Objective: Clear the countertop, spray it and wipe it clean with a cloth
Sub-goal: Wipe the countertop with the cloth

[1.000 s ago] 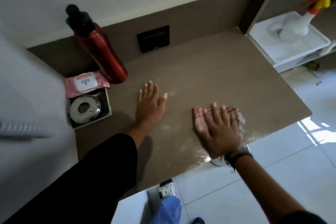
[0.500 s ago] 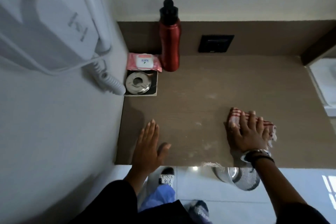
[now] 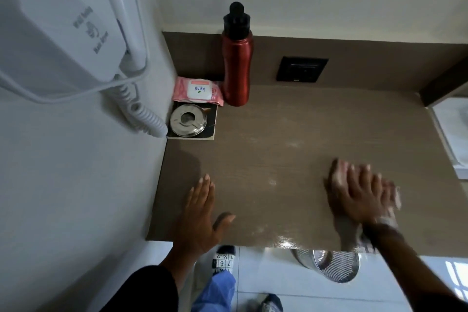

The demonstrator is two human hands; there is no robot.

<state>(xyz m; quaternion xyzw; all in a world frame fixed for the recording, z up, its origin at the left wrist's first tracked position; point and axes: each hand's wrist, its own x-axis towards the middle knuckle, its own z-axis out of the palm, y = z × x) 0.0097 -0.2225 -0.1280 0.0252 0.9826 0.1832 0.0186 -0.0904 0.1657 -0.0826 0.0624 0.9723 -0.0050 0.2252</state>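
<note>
The brown countertop (image 3: 291, 134) carries pale wet streaks and a shiny patch near its front edge. My right hand (image 3: 359, 197) presses flat on a red-and-white striped cloth (image 3: 340, 172) at the front right; the cloth shows only around my blurred fingers. My left hand (image 3: 202, 215) rests flat on the front left of the counter, fingers apart, holding nothing. A red metal bottle (image 3: 236, 71) with a black cap stands upright at the back left against the backsplash.
A pink wipes pack (image 3: 197, 90) and a round steel ashtray (image 3: 188, 120) on a dark square base sit in the back left corner. A wall-mounted white hair dryer (image 3: 63, 25) with a coiled cord overhangs the left. A metal mesh bin (image 3: 331, 265) stands on the floor below.
My head has come closer to the counter. My right hand and the cloth have slid slightly along the front right, now blurred with motion. My left hand stays planted.
</note>
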